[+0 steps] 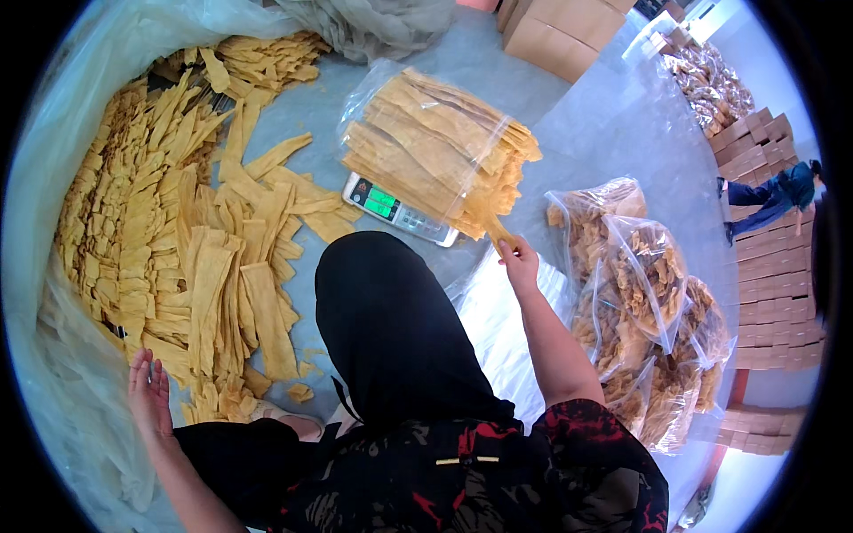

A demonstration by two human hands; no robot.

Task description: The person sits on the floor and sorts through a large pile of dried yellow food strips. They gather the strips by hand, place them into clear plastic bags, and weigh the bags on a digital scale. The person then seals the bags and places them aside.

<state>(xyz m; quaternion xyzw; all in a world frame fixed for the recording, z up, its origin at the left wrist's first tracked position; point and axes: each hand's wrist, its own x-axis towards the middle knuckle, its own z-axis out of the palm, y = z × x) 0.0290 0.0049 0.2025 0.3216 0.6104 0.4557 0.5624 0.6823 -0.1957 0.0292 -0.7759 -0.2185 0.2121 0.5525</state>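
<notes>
My right hand (pixel 518 263) grips the end of a yellow dried strip (pixel 496 230) at the mouth of a clear plastic bag (pixel 426 143). That bag is packed with flat yellow strips, some jutting out of its right end, and lies on a digital scale (pixel 404 220) with a lit green display. My left hand (pixel 150 393) is at the lower left with its fingers apart, holding nothing visible, beside a large pile of the same yellow strips (pixel 140 233). Loose strips (pixel 266 180) lie between the pile and the scale.
Filled clear bags (pixel 646 286) stand at the right, beside clear plastic sheeting (pixel 513 326). Translucent sheeting (pixel 40 200) borders the pile. Cardboard boxes (pixel 553 40) stand at the top, and stacked cartons (pixel 776 286) at the far right, where another person (pixel 776 193) bends.
</notes>
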